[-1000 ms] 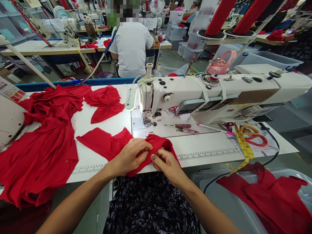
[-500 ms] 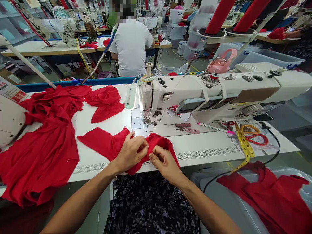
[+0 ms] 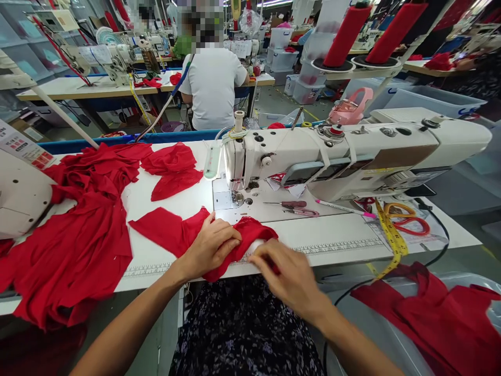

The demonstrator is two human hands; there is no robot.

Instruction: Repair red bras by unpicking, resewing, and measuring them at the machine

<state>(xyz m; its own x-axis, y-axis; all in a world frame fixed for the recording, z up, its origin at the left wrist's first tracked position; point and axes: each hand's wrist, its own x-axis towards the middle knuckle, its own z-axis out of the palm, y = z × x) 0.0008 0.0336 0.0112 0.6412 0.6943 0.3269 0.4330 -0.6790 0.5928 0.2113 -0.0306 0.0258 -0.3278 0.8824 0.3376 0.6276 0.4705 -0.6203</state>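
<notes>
A small red fabric piece (image 3: 168, 230) lies on the white table (image 3: 336, 235) in front of the sewing machine (image 3: 332, 151). My left hand (image 3: 211, 248) is closed on the fabric's middle, bunching it at the table's front edge. My right hand (image 3: 289, 274) is just to the right, back of the hand up, fingers curled over the fabric's right end; it is motion-blurred and its grip is unclear. The machine's needle area (image 3: 237, 197) is just beyond the fabric.
A big heap of red fabric (image 3: 78, 230) covers the left of the table. Snips (image 3: 299, 209), a pink pen (image 3: 344, 209), orange scissors (image 3: 407, 219) and a yellow tape measure (image 3: 389, 235) lie right. A bin with red cloth (image 3: 438, 318) stands lower right. A person in white (image 3: 213, 86) sits ahead.
My right hand has slid right and down along the fabric edge and turned palm down. The left hand stays on the bunched cloth. The view shifted slightly.
</notes>
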